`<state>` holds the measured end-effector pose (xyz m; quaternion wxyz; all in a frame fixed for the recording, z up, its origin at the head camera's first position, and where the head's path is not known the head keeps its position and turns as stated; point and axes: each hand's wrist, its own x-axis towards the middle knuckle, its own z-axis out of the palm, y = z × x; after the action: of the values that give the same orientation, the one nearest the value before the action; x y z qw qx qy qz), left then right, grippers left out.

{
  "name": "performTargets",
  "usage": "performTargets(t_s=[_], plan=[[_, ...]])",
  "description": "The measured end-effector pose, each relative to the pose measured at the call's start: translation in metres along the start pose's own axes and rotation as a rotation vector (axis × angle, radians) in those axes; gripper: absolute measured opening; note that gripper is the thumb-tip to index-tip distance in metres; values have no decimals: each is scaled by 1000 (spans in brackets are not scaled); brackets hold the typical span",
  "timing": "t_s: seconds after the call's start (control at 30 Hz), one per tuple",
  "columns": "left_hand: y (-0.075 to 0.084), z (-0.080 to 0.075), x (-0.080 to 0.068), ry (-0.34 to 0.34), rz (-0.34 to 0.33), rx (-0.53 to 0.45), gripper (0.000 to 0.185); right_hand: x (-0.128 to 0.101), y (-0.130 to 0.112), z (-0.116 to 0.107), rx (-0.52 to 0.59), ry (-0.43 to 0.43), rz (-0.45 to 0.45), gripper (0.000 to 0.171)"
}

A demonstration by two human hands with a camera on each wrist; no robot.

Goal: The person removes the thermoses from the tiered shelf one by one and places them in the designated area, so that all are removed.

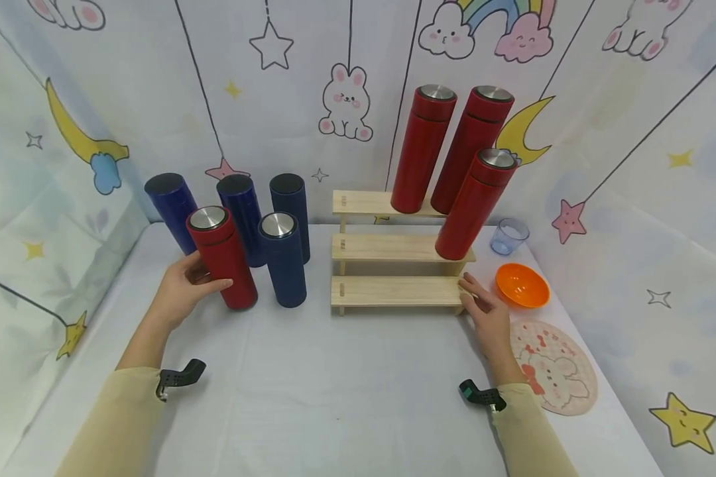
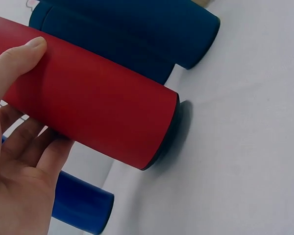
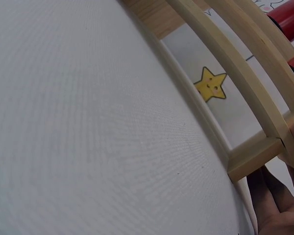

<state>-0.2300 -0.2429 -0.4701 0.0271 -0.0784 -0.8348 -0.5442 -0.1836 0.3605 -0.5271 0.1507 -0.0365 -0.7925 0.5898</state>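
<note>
The head view looked forward and down across the counter [image 1: 334, 384]; close in and tilted, the left wrist view shared its red flask [image 1: 229, 265] at left, the right wrist view its wooden rack [image 1: 394, 291].

Reaching forward with forearms angled inward, the left arm [image 1: 116, 414] ends in a left grip [image 1: 185, 285] with thumb and fingers curled to hold, while the right arm [image 1: 528, 424] carries a right grip [image 1: 486, 315] with fingers pointing forward and inward.

The red flask [image 2: 103, 98] loses its top beyond the left wrist view's edge
</note>
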Motion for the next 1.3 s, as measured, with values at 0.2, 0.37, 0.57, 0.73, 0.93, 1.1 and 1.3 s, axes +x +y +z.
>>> performTargets(t_s=[0.2,0.37,0.57,0.73,0.93,1.1,1.3], plan=[[-2,4,-3,1,-7,-20,75,-2,3,1,4,-8,-1,38],[-5,7,-3,-7,-1,-34,75,-4,1,1,-2,-13,2,39],[-7,9,-4,-9,-15,-43,77,-5,0,2,-3,-15,18,39],[-9,11,-5,-7,-20,-77,77,-3,1,2,-5,-18,19,39],[-7,13,-5,-21,10,-79,77,-4,1,0,-3,-11,21,39],[-1,12,-2,-34,17,-25,83,-3,0,-1,2,-4,12,39],[24,4,-5,19,41,4,96,-5,-20,0,-20,-22,21,38]])
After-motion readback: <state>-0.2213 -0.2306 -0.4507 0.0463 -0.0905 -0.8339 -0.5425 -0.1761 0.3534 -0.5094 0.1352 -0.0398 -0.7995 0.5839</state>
